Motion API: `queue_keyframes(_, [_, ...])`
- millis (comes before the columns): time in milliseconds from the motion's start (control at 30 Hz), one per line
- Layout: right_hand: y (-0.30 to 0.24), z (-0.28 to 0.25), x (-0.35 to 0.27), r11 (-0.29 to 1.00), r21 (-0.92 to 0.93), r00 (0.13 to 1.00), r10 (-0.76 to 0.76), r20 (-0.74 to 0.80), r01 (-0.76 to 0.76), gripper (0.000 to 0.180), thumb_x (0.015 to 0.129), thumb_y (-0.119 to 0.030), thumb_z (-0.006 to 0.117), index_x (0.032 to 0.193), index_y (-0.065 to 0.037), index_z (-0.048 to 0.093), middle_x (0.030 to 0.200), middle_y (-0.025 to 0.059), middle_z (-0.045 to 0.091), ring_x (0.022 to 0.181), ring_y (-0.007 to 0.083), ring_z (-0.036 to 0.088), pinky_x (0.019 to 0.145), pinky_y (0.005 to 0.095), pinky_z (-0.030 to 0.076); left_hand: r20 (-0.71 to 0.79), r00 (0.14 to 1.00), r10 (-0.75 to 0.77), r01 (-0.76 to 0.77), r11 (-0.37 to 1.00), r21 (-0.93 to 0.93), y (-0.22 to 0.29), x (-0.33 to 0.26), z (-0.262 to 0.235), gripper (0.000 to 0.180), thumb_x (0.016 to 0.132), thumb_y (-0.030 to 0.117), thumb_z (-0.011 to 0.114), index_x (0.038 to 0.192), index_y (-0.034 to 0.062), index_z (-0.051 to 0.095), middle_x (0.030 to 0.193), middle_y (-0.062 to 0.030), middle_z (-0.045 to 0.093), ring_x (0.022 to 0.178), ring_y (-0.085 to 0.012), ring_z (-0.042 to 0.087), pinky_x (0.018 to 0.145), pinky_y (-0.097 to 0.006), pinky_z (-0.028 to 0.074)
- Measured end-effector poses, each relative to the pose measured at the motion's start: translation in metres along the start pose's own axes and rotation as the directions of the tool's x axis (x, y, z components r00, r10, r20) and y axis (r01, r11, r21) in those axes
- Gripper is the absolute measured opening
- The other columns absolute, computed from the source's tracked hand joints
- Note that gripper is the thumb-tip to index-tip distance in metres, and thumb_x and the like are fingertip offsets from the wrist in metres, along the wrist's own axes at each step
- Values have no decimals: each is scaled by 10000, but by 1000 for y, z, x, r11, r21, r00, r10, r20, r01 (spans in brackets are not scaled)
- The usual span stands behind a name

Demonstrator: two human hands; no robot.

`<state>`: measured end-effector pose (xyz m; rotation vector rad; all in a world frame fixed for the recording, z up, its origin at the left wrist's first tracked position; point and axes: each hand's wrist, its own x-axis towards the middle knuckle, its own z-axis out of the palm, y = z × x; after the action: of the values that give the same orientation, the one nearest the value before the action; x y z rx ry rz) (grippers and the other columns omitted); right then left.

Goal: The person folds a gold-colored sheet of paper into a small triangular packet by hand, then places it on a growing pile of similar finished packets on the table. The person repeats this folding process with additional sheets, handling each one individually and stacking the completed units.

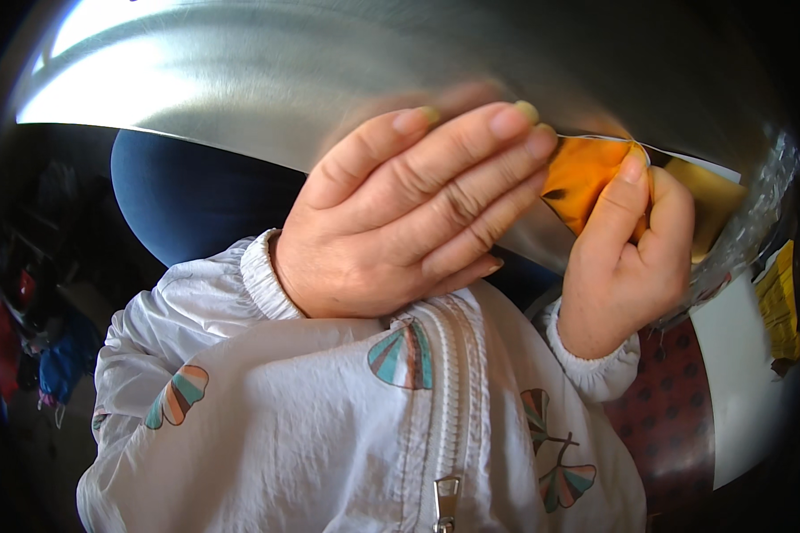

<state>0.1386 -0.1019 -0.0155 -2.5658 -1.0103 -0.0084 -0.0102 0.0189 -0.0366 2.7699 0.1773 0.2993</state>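
My left hand is held flat above the near edge of the shiny metal tabletop, back up, its fingers stretched out to the upper right. Nothing shows in it; its palm is hidden. Those fingertips overlap the left side of an orange-gold, thin, soft-looking piece with a dark spot and a narrow white edge. At that piece's right part, my right hand pinches it between thumb and curled forefinger. I cannot tell whether it is foil or cloth. A duller gold sheet with a white border lies just beyond the right hand.
Crumpled clear plastic runs along the right side, close to a yellow packet. Below are a white panel and a dark red patterned surface. A dark blue rounded shape sits under the table edge; dim clutter lies far left.
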Motion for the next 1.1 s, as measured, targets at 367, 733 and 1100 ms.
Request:
queue_keyframes(367, [3, -4, 2, 998, 7, 997, -61, 37, 61, 159, 959, -131, 621, 892, 12, 642, 723, 62, 649, 611, 104, 583, 554, 258, 482, 163, 986, 36, -49, 996, 78, 6, 10, 0, 567, 972, 552, 365, 1385, 206, 541, 1434, 22, 517, 1361, -172, 440, 1190, -412, 180])
queue_keyframes(733, [6, -1, 3, 925, 324, 975, 220, -33, -198, 133, 894, -86, 691, 794, -35, 620, 633, 25, 609, 513, 105, 546, 472, 240, 409, 166, 986, 21, -37, 995, 95, 8, 10, 0, 594, 939, 576, 425, 1365, 187, 562, 1422, 9, 531, 1358, -179, 448, 1183, -409, 191])
queue_keyframes(1100, [8, 0, 0, 977, 148, 984, 167, -63, -156, 133, 882, -129, 705, 788, -82, 622, 593, 8, 572, 477, 155, 495, 448, 299, 380, 140, 990, 23, -31, 998, 52, 7, 11, 1, 596, 919, 562, 481, 1348, 160, 581, 1410, -27, 544, 1358, -201, 452, 1182, -418, 185])
